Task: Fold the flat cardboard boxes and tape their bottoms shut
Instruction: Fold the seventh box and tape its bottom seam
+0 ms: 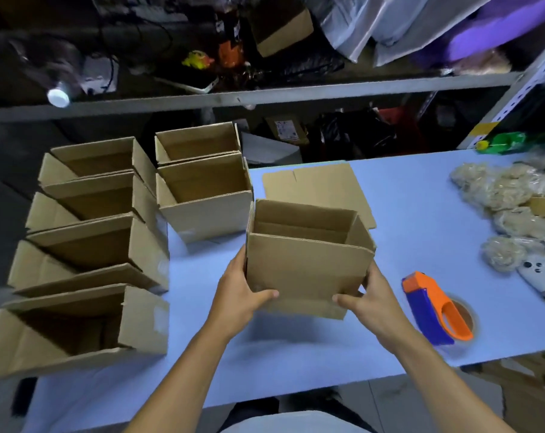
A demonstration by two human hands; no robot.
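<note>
An open box (305, 264) is standing upright, mouth up, in the middle of the blue table (421, 220). The left hand (238, 295) and the right hand (369, 300) are grasping its two lower corners. A flat cardboard sheet (315, 185) is lying behind it, folded boxes (102, 232) are standing at the left, and a tape dispenser (437, 307) is lying at the right.

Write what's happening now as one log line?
both hands grip open box | tape dispenser idle right | flat cardboard behind
</note>
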